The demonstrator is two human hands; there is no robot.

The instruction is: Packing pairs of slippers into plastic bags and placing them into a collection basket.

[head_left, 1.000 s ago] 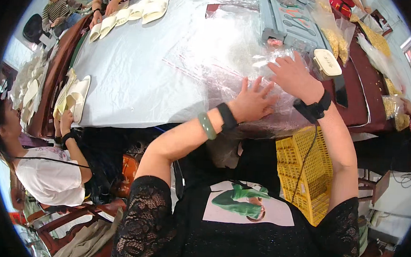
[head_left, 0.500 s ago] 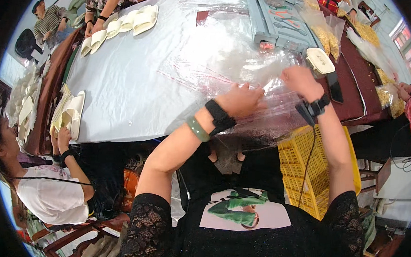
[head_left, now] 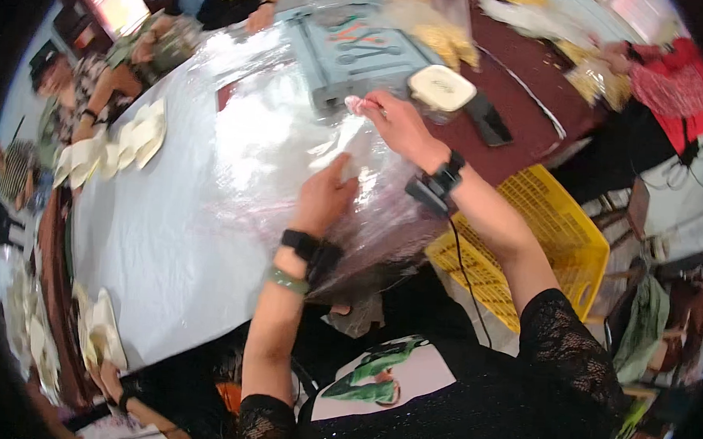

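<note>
Worktop: dark red surface [head_left: 525, 81] showing on the right side, the rest under a pale sheet [head_left: 151, 268].

Over the sheet's near-right part, a spread of clear plastic film [head_left: 251, 145], crumpled and throwing strong glare; number of layers cannot be told.

At far right, a person in red [head_left: 689, 87], hands at a bag of yellow pieces [head_left: 601, 86].

Yellow crate [head_left: 556, 224], openwork sides, tilted, below the worktop's near edge, by the wearer's right forearm.

Grey-blue case [head_left: 361, 55] toward the far side; dark and orange-handled tools [head_left: 370, 50] lie in it.

Row of cream slippers [head_left: 122, 145] on the left; more cream slippers [head_left: 103, 329] at lower left, a co-worker's hand on them.

Left hand [head_left: 326, 198]: over the film, grip open, thumb apart from the fingers, nothing seen held.

Right hand [head_left: 401, 126]: at the case's near edge, fingers curled, thumb and forefinger tips at the pink piece; blurred, cannot tell whether the grip is closed on it.

Cream-lidded box [head_left: 442, 88] just beyond the right hand; black phone [head_left: 489, 121] beside it.

Green bangle [head_left: 287, 281] on the left forearm.

Pink piece [head_left: 355, 105]: small, by the case's near edge.
</note>
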